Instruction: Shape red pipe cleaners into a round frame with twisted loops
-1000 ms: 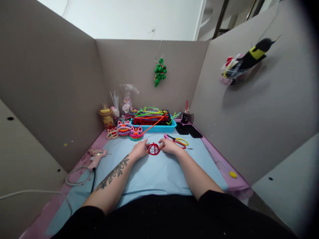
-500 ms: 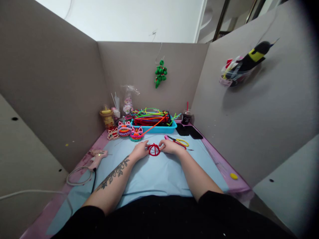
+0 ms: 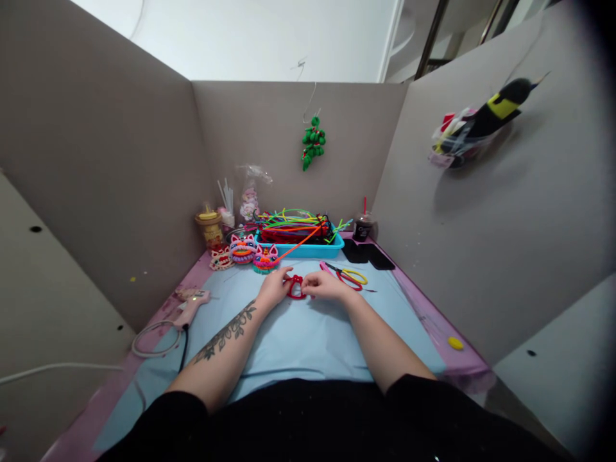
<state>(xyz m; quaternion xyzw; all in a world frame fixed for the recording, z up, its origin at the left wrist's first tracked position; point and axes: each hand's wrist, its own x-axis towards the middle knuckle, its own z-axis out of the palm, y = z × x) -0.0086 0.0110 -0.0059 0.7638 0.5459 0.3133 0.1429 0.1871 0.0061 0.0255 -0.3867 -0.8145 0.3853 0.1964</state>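
A small red ring shape bent from pipe cleaner (image 3: 296, 296) is held just above the blue cloth. On its left side, my left hand (image 3: 274, 287) grips it between thumb and fingers. My right hand (image 3: 323, 286) pinches at its right side, fingers closed and partly covering it. Scissors with red and yellow handles (image 3: 353, 277) lie just beyond my right hand, beside a pink-handled tool (image 3: 324, 266). Behind my left hand sit several colourful animal-head figures made of pipe cleaner (image 3: 265, 258).
A blue tray (image 3: 308, 250) piled with coloured pipe cleaners stands at the back. To the left lies a pink glue gun (image 3: 192, 309) with its cord. Two black flat slabs (image 3: 368, 255), a drink cup (image 3: 362, 228) and a yellow disc (image 3: 455, 344) are on the right. Grey panels surround the table.
The red ring has tilted, and its inner crossing strands look different. My right hand has moved left over its right edge. The camera view has shifted slightly.
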